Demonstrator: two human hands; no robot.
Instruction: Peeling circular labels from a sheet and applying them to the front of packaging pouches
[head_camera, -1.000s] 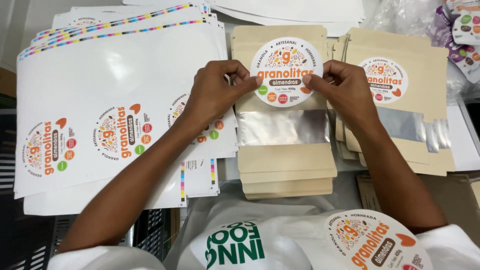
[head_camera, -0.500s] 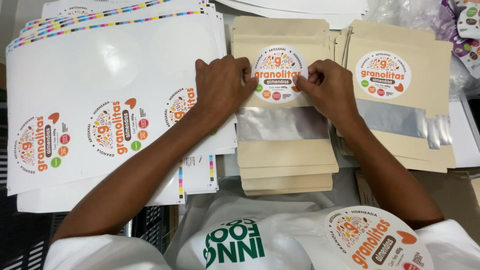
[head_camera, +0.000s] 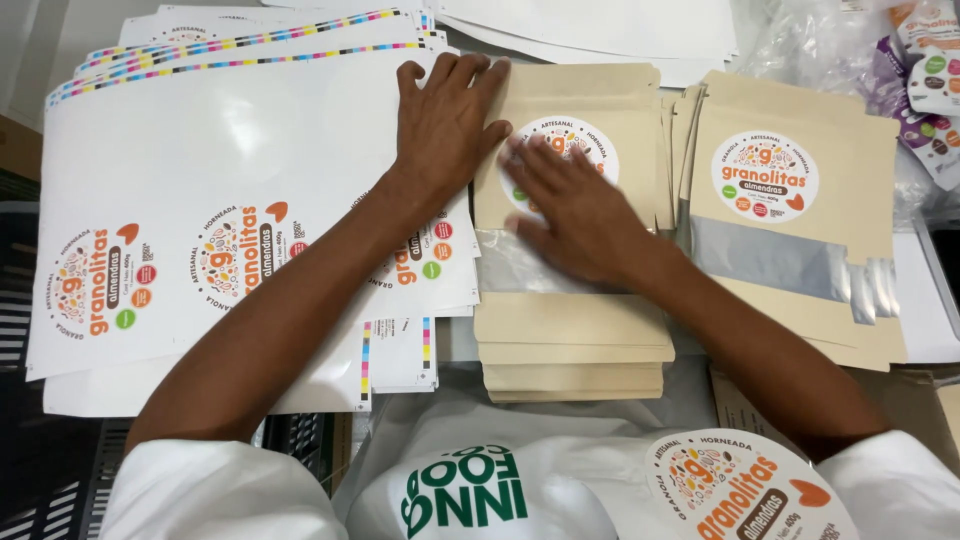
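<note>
The right hand (head_camera: 575, 215) is lying flat and open, palm down, on the round sticker (head_camera: 560, 160) that is sitting on the upper half of the top kraft pouch (head_camera: 570, 320). Its fingers are spreading across the lower left part of the sticker and are blurred, so only the sticker's upper arc and right side are showing. The heel of this hand is covering part of the pouch's silver window strip (head_camera: 500, 265).

The left hand (head_camera: 440, 125) is also open, fingers stretched and pointing toward the far edge of the work surface. It is resting partly on the left edge of the same pouch and partly on the top sheet of labels (head_camera: 200, 180), just beside the sticker but not on it. Neither hand is gripping anything.

The pouch is topping a stack of plain pouches (head_camera: 575, 375) near the middle of the surface, close to the person's body. To the right, a second pile of pouches (head_camera: 800, 290) is fanning out, its top one bearing an identical sticker (head_camera: 765, 175). The label sheets are filling the left side of the surface, with several printed round labels along their near edge. Clear plastic bags (head_camera: 820, 40) are lying at the far right corner.
</note>
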